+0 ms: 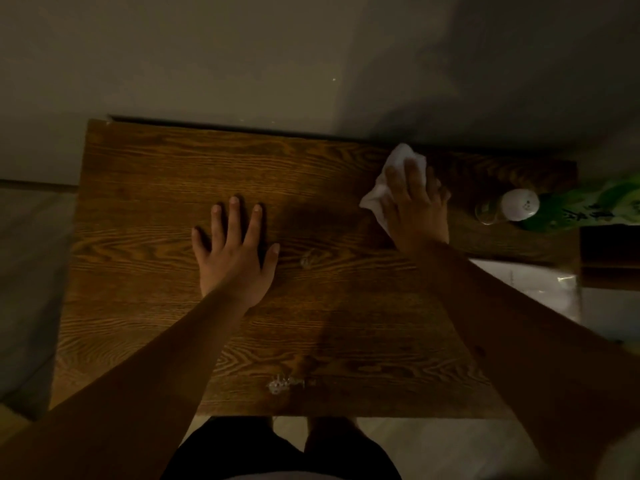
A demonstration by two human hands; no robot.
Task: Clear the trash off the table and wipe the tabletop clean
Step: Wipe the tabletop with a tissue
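Wooden table [145,188]: left hand [232,252] flat, spread; right hand [417,209] presses cloth [375,199] near far edge.

One wooden table [145,188] fills the middle of the scene. Two hands lie on it: the left hand [235,251] flat with its five fingers spread, near the centre, and the right hand [415,209] at the far right. One white cloth [384,188] sits under the right hand. One bottle [519,206] with a white cap and a green label lies at the right edge. Two small wet patches show on the wood: one patch [308,259] just right of the left hand, one patch [287,382] by the near edge. Two bare forearms reach in from the near side
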